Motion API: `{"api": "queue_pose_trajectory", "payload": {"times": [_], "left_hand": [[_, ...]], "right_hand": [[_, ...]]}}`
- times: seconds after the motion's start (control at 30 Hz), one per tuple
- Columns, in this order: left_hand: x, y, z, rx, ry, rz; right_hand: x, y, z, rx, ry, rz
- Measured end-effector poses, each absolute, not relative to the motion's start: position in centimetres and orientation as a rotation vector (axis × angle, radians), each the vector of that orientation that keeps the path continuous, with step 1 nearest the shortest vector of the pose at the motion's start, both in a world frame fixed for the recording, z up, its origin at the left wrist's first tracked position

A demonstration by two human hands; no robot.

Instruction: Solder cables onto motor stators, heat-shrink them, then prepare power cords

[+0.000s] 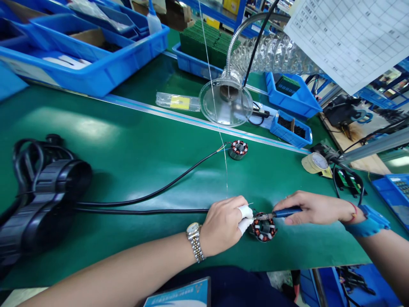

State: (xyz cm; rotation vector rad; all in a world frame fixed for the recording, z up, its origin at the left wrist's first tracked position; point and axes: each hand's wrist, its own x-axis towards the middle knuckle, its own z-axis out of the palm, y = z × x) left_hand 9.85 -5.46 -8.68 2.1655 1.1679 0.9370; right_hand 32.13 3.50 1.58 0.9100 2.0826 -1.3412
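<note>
Left hand, in the head view, has thumb and finger tightly pinched, wearing white finger covers, and seems to grip a thin wire at the upper-left edge of a copper-wound ring. Exactly what lies between the fingertips is hidden. The ring sits on the green table, in front of the person, between the two hands. Right hand is wrapped around a blue-handled tool, whose metal tip reaches over the top of the ring toward the pinch. A black cable runs in from the left and passes behind the left hand; a second ring stands farther back on the table.

To work well here, the pinch should keep the wire still and the ring from turning while the tool moves in small, light strokes. Its tip is best kept off the copper windings, which could be nicked, and clear of the nearby fingertips. Slack in the cable would help, since a pull on it could drag the joint.
</note>
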Motion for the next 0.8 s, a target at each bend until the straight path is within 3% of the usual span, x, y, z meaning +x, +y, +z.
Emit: {"api": "queue_pose_trajectory", "payload": {"times": [0.3,0.8], "left_hand": [[9.9,-5.4,-8.8,2.165,1.165,0.939],[9.9,-5.3,-8.6,2.164,1.17,0.949]], "right_hand": [[32.1,3.5,1.6,0.888,2.167,-1.303],[32.9,1.6,1.4,0.864,2.576,-0.598]]}}
